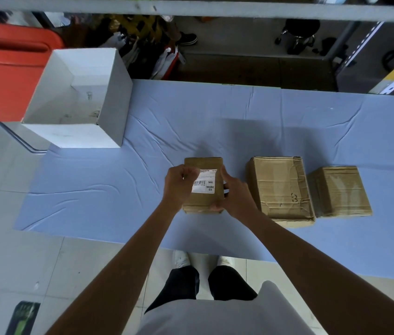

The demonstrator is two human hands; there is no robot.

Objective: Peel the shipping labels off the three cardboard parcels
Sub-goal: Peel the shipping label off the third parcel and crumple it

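Note:
Three brown cardboard parcels stand in a row on the blue cloth. The left parcel (203,201) carries a white shipping label (205,184) with a barcode on its top face. My left hand (178,183) pinches the label's upper left corner, which is lifted off the cardboard. My right hand (233,192) grips the right side of that parcel. The middle parcel (280,187) and the right parcel (338,189) show only tape and bare cardboard on top.
An open white box (80,100) stands at the table's far left corner. A red bin (5,68) sits behind it. Shelving and clutter lie beyond the table's far edge (239,84). My feet are at the near edge.

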